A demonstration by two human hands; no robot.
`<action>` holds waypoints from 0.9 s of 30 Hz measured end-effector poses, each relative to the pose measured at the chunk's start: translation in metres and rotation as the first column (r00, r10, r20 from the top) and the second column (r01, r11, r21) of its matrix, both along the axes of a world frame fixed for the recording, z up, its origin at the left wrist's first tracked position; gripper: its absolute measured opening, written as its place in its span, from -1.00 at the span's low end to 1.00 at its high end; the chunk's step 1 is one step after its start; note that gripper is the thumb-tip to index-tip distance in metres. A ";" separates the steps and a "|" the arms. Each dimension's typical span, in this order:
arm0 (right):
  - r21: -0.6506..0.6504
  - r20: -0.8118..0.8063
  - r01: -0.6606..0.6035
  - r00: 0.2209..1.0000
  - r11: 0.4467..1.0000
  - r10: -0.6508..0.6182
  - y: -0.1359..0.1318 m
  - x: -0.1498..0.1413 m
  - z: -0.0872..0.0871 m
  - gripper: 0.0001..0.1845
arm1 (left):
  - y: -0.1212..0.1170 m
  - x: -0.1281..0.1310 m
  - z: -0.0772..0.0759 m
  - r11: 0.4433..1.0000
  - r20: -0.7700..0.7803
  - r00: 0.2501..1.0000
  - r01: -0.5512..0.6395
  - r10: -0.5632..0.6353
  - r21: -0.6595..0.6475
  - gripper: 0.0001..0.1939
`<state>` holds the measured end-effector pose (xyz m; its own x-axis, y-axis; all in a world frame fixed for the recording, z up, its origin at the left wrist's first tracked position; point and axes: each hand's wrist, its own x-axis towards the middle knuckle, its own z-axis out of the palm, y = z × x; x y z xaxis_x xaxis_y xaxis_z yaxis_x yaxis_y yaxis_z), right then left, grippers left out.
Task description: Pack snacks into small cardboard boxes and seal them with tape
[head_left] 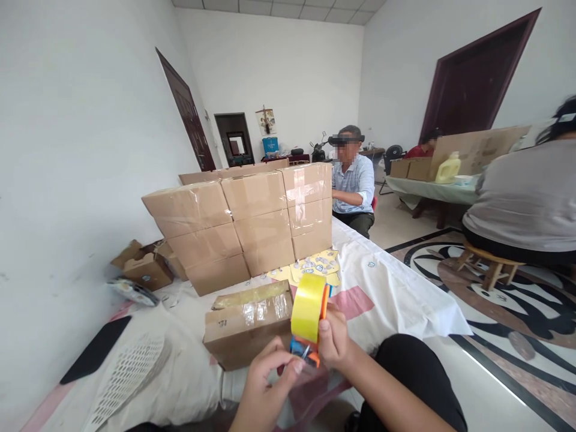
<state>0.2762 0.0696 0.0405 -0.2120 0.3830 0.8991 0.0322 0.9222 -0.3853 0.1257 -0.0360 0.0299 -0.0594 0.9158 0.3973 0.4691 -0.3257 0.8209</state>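
While the right hand (333,341) wraps around the orange tape dispenser (310,345) low in the middle of the frame, the yellow tape roll (308,307) stands up above its grip. The left hand (265,375) is pinched shut at the dispenser's lower end, fingertips on what looks like the loose tape edge, though that part is too small to be sure. Just behind sits a small cardboard box (245,327), tape glinting on its top, on the cloth-covered bench (387,288). Further up-frame, a wall of sealed boxes (252,222); a white perforated tray (123,375) lies lower left. A seated person in a blue shirt (353,186) works beyond. The risk here: the tape end could fold back and stick to itself or the fingers, and the cutter sits close to that left hand.
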 end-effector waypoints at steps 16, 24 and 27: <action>-0.016 -0.195 0.292 0.937 0.956 -0.289 0.029 0.015 0.003 -0.54 | 0.005 -0.002 -0.028 0.927 0.308 0.947 0.198 -0.097 -0.319 -0.45; -0.364 -0.269 0.362 0.841 0.858 -0.469 0.025 0.010 0.003 -0.46 | 0.013 0.002 -0.042 0.920 0.331 0.939 0.208 -0.093 -0.332 -0.55; -0.502 -0.290 0.250 0.853 0.828 -0.433 0.005 0.001 0.000 -0.41 | 0.017 0.001 -0.049 0.919 0.289 0.951 0.208 -0.110 -0.334 -0.58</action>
